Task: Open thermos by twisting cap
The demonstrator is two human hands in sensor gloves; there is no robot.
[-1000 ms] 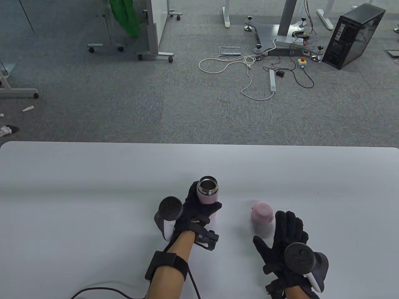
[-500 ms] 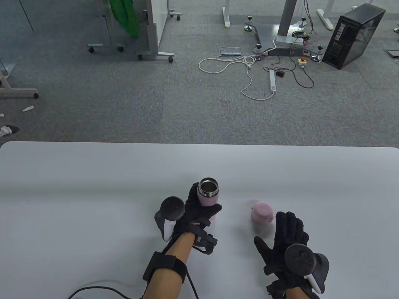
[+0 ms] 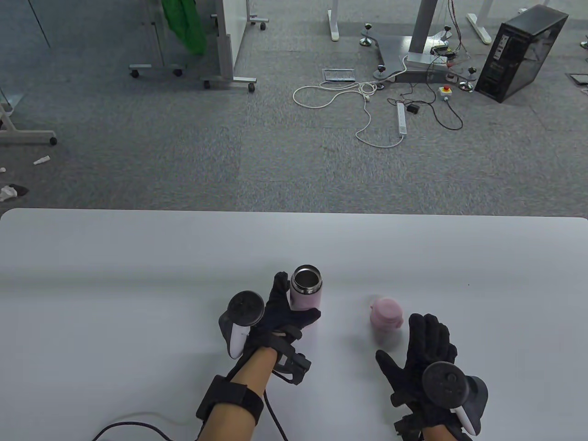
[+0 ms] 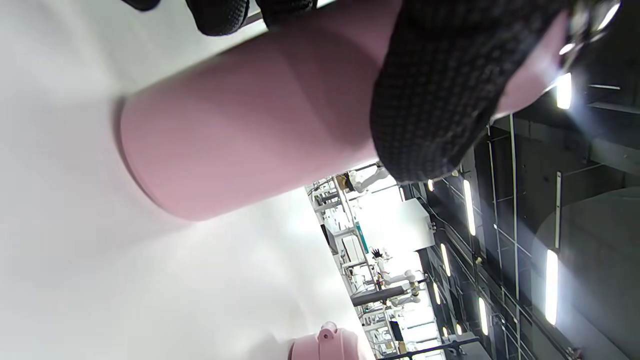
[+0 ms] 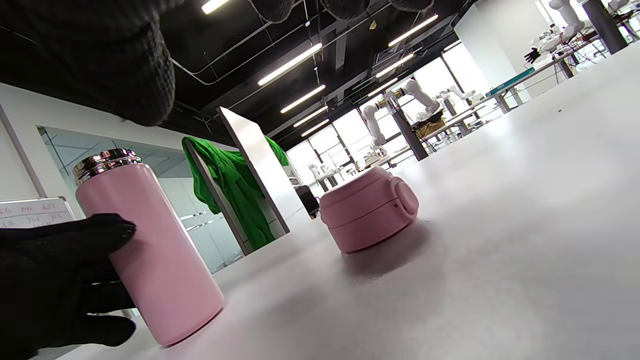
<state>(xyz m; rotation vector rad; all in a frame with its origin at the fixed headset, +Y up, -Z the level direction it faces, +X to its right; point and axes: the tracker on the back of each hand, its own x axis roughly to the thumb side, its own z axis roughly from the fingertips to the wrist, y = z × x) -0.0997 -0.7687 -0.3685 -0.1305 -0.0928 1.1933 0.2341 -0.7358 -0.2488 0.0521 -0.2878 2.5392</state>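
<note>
The pink thermos (image 3: 307,290) stands upright on the white table (image 3: 138,275) with its steel mouth uncovered. It also shows in the left wrist view (image 4: 240,140) and the right wrist view (image 5: 150,240). My left hand (image 3: 296,297) lies loosely around its lower body, fingers on the left side, thumb spread at the near side. One fingertip (image 5: 117,231) touches the wall. The pink cap (image 3: 387,313) sits on the table to the right, apart from the thermos, and also shows in the right wrist view (image 5: 370,215). My right hand (image 3: 415,342) lies open and empty just behind the cap.
A black cable (image 3: 138,425) trails from my left forearm across the table's near edge. Beyond the far edge is carpet with cords, desk legs and a computer tower (image 3: 521,50).
My left hand has slid back toward me and loosened around the thermos, which stays standing in place. The right hand and the cap have barely moved.
</note>
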